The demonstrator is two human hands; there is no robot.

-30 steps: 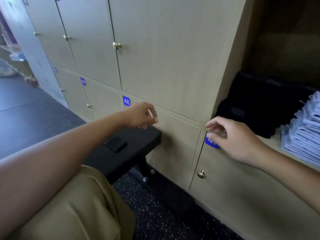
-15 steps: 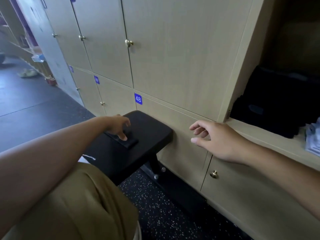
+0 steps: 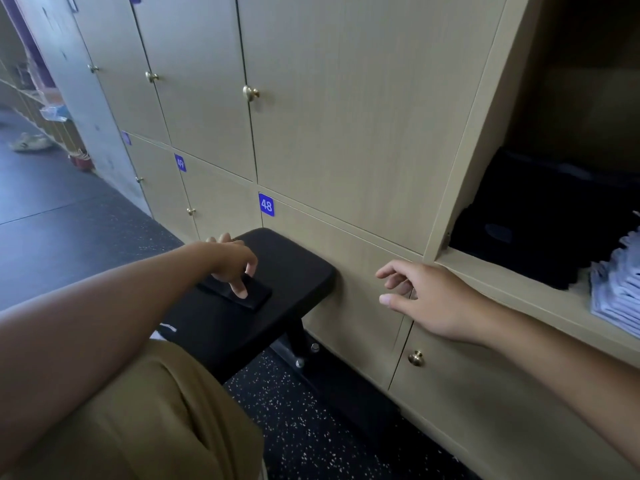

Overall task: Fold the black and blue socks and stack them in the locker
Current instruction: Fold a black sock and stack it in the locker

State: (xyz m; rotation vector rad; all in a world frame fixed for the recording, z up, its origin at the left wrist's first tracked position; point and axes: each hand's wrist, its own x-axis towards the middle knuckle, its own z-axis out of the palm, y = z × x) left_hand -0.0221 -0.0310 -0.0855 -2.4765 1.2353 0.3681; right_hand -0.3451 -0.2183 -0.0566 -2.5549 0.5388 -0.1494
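Observation:
My left hand (image 3: 230, 263) reaches down to a flat black rectangular item (image 3: 254, 296) lying on the black bench (image 3: 298, 271), with its fingertips touching the item's top. I cannot tell whether that item is a folded sock. My right hand (image 3: 429, 299) hovers with spread, relaxed fingers in front of a closed locker door, holding nothing. To the right, the open locker (image 3: 519, 292) holds a pile of black socks (image 3: 540, 237) and, beside it at the frame edge, a stack of folded light blue socks (image 3: 620, 289).
Closed wooden locker doors with brass knobs fill the wall, one labelled 48 (image 3: 266, 204). A knob (image 3: 415, 357) sits just below my right hand. My leg in tan trousers (image 3: 145, 420) is at the lower left. The speckled dark floor (image 3: 311, 427) runs under the bench.
My left hand dropped from the locker door onto the black item on the bench. My right hand drew away from the open locker's edge toward the left and lower.

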